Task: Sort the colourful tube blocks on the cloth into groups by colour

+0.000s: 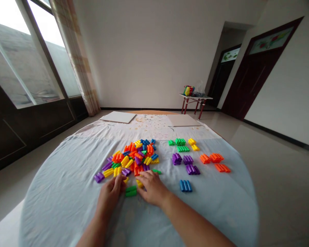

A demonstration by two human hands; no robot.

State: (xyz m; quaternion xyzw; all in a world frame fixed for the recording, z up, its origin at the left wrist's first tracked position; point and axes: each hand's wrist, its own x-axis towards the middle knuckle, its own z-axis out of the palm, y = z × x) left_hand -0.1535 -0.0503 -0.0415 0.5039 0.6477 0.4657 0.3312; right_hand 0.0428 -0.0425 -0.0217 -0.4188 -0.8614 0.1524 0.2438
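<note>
A mixed heap of plastic tube-shaped building blocks point(134, 157) in orange, yellow, purple, green and blue lies in front of my hands. My left hand point(110, 192) is at the heap's near edge, its fingers curled together; what they hold, if anything, is hidden. A small yellow block point(126, 179) shows beside its fingertips. My right hand point(153, 188) has its thumb and fingers around a yellow block point(139, 183), partly covered by the fingers. Between both hands lies a green block point(131, 191). Another green piece point(157, 171) is just beyond my right hand.
Right of the heap, blocks lie grouped by colour: green point(180, 142), yellow point(194, 144), purple point(187, 160), orange point(216, 157) and blue point(186, 186). Two flat boards point(118, 117) point(183, 120) rest at the table's far side. A small table point(195, 97) stands beyond.
</note>
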